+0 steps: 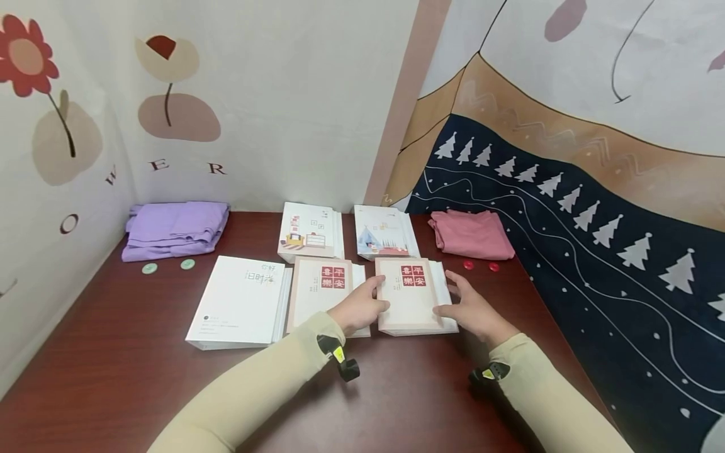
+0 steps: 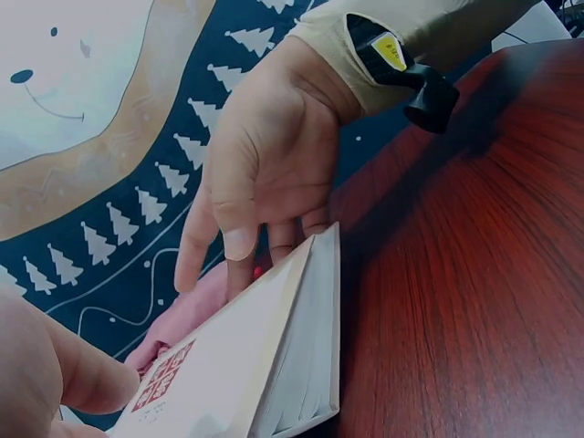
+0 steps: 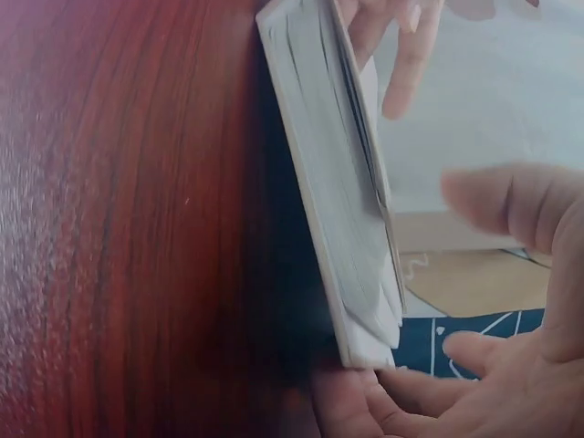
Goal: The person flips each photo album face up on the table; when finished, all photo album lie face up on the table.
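Note:
A thick cream-covered book (image 1: 409,309) with a red block of characters on its front lies between the two hands. The left hand (image 1: 358,308) is at its left edge, thumb by the lower corner and fingers along the side. On the opposite side, the right hand (image 1: 474,313) has its fingers at the right edge, thumb near the cover. In the right wrist view, the right hand's thumb (image 3: 497,196) stands well apart from the book's pages (image 3: 338,182). A matching cream book (image 1: 317,302) lies to the left, partly under the left forearm.
A larger white book (image 1: 238,305) lies further left. Two illustrated white books (image 1: 308,233) stand in the back row. Folded purple cloth (image 1: 175,229) with two green buttons (image 1: 187,263) is back left; folded pink cloth (image 1: 472,234) with two red buttons (image 1: 468,265) is back right.

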A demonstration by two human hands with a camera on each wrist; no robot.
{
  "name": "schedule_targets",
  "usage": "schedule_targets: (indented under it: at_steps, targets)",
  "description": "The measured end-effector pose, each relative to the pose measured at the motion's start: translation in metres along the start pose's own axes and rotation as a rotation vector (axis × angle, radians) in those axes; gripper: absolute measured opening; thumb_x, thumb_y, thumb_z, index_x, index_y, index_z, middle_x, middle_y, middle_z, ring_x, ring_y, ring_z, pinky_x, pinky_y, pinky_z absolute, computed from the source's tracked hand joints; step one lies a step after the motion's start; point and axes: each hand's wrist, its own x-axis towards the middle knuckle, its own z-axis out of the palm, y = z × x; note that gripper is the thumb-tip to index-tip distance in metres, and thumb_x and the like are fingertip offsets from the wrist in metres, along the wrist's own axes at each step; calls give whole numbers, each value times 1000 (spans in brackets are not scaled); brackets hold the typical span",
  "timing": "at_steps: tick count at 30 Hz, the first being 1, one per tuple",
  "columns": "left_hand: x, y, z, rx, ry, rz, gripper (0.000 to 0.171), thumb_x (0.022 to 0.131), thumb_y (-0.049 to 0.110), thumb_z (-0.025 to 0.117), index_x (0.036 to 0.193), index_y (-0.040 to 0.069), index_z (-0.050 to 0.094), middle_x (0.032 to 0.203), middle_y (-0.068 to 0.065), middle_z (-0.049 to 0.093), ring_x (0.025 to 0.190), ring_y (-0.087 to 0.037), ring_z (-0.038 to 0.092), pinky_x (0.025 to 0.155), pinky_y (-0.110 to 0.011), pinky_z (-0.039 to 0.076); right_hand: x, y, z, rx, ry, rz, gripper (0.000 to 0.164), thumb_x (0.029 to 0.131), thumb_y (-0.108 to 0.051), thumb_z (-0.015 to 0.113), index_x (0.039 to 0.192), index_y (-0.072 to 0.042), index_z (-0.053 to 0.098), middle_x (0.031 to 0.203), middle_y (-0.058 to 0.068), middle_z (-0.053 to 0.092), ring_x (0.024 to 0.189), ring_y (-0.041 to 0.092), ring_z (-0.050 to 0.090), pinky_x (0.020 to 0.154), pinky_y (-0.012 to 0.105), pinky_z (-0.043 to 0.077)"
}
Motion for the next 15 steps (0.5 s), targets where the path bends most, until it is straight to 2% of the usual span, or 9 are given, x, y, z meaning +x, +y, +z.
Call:
schedule_targets:
  at_steps: [4,8,12,15]
  targets:
    - [-2,-2,-3,44,-11,11,69,104,9,54,164,-5,24,168,-29,29,157,-41,28,128,-54,25,6,3,2,-3,-18,20,97,94,-21,78,168,-8,17,167,25,33,154,43,32,122,64,33]
    - [-4,-3,-5,55,-14,10,69,104,10,54,164,-5,24,169,-28,27,158,-42,25,128,-55,23,9,4,5,-30,-14,29,96,94,-24,79,167,-7,20,166,26,35,153,43,34,121,64,34]
    - [-3,-3,-6,43,-22,14,69,104,8,54,164,-6,23,166,-31,31,152,-42,36,123,-55,35,11,3,6,-52,-4,30,95,94,-27,79,167,-7,22,165,27,36,153,44,34,121,65,34]
    - [-4,-2,-8,55,-24,20,69,104,9,54,164,-6,23,161,-33,38,142,-41,51,112,-51,49,12,1,5,-68,-2,33,94,93,-30,80,166,-8,24,164,28,38,152,45,36,119,67,35]
